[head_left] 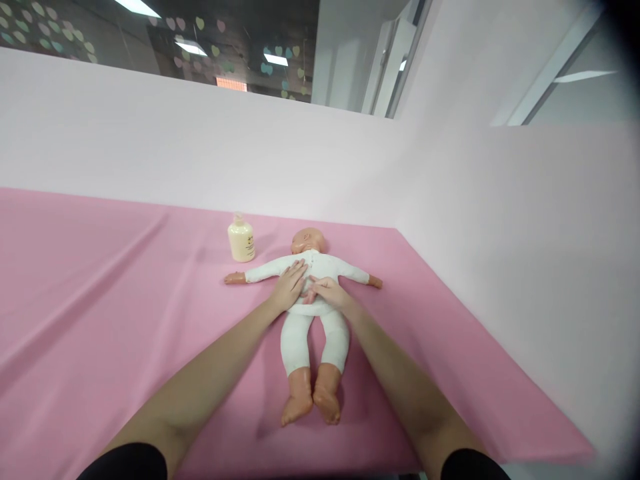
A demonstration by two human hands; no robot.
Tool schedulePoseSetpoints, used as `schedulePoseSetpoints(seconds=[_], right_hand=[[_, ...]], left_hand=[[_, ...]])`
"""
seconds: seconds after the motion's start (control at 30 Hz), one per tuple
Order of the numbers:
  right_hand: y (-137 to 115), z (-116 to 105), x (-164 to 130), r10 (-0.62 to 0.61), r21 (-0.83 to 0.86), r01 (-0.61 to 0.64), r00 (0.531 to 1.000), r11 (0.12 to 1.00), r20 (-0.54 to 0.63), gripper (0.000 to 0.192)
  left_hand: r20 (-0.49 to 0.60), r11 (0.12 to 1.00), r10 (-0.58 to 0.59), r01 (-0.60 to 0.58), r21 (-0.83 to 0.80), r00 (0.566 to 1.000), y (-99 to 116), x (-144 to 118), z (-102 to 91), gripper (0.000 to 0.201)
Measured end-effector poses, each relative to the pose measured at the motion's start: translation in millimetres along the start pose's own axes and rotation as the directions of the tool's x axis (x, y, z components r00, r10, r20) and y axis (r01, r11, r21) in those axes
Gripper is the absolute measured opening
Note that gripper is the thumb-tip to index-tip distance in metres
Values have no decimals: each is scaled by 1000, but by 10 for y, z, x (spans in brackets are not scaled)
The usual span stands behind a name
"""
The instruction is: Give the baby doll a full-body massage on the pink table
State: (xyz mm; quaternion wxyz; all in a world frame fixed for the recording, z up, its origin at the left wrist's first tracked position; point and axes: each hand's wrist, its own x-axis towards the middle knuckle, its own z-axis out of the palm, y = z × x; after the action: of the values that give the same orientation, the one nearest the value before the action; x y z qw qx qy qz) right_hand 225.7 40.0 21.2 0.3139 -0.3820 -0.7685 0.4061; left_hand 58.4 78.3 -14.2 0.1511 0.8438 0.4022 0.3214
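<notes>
Baby doll (311, 303) in white clothes lying face up on the pink cloth (100, 300), arms spread wide. Left hand (289, 287) flat and open on its chest. Right hand (324, 292) open too, resting on its tummy, fingertips touching the left hand. Cream bottle (241, 239) standing near the doll's head.

No text can be read anywhere. The cream bottle (241, 239), standing on the pink worktop (100, 300) near its far edge, carries a small dark mark and faint lines of print on its front, but they are too small and blurred to make out.
</notes>
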Motion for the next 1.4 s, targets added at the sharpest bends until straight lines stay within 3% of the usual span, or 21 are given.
schedulePoseSetpoints(seconds=[0.07, 0.17, 0.23, 0.33, 0.4, 0.47, 0.57, 0.7, 1.03, 1.27, 1.4], right_hand=[[56, -53, -13, 37, 139, -33, 999, 990, -22, 52], [105, -88, -34, 61, 169, -37, 988, 985, -139, 52], [132, -110, -46, 21, 79, 0, 963, 997, -268, 46], [203, -169, -69, -111, -200, 34, 915, 979, -387, 34], [277, -219, -82, -133, -376, -20, 917, 926, -376, 39], [362, -263, -85, -63, -466, -116, 935, 877, -349, 45], [480, -306, -70, 51, -488, -229, 935, 842, -350, 49], [622, -365, -53, 105, -481, -325, 897, 814, -429, 53], [935, -587, -129, -15, -669, -480, 806, 568, -591, 42], [885, -573, -132, -77, -691, -458, 801, 559, -593, 34], [856, -521, -67, -35, -637, -451, 799, 626, -600, 36]], left_hand=[[-16, 997, -71, 71, 25, 997, -5, 9, 16, 50], [-89, 981, -177, 183, 62, 980, -71, 37, 52, 54], [-137, 972, -211, 223, 76, 968, -133, 58, 74, 56], [-163, 962, -235, 253, 103, 958, -190, 71, 86, 55], [-163, 955, -239, 262, 141, 957, -193, 66, 74, 55], [-163, 946, -230, 260, 192, 959, -179, 54, 49, 54], [-149, 922, -243, 276, 273, 958, -165, 37, -7, 53], [-147, 862, -308, 341, 377, 940, -198, 23, -106, 52], [-216, 761, -317, 384, 522, 923, -351, -5, -294, 43], [-247, 714, -302, 390, 581, 921, -401, -12, -316, 40], [-234, 727, -301, 381, 571, 925, -381, -6, -272, 42]])
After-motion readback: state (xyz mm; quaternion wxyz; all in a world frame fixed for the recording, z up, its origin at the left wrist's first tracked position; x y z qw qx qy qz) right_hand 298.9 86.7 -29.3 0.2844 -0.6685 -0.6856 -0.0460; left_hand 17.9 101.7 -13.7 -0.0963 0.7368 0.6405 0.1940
